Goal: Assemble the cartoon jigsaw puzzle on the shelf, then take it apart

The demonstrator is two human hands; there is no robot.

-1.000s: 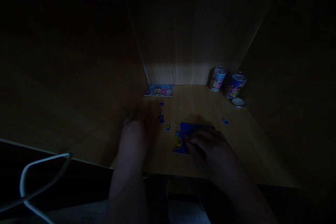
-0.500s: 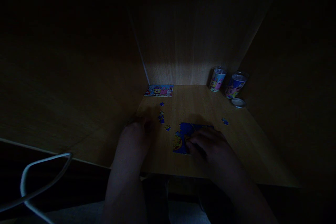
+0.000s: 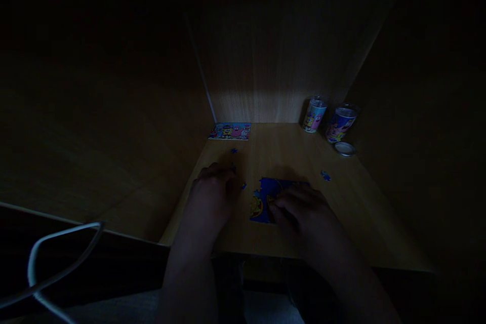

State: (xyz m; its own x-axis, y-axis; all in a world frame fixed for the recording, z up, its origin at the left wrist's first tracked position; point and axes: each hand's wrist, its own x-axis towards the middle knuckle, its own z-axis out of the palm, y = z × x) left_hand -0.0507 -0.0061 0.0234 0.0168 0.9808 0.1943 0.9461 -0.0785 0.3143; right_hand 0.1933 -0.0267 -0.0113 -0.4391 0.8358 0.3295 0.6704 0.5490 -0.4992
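Note:
A partly joined jigsaw puzzle point(image 3: 268, 186), dark blue with a yellow burger picture at its left end, lies on the wooden surface. My right hand point(image 3: 304, 208) rests over its right part, fingers bent and closed at the tips; what they hold, if anything, is too dark to tell. Left of the puzzle, my left hand point(image 3: 212, 190) is curled over loose pieces and covers most of them. Its fingertips are in shadow, and I cannot make out what is in them. One small puzzle piece point(image 3: 243, 186) shows between that hand and the puzzle.
Beyond my left hand lies another loose piece point(image 3: 234, 151); a further piece point(image 3: 325, 175) is at the right. A cartoon picture card point(image 3: 230, 131) lies by the back wall. Two printed cans point(image 3: 314, 115) point(image 3: 340, 124) and a round lid point(image 3: 345, 149) stand back right. A white cable point(image 3: 34, 263) loops at lower left.
My left hand has moved right and slightly forward, over the loose pieces that showed beside it before. My right hand stays on the puzzle.

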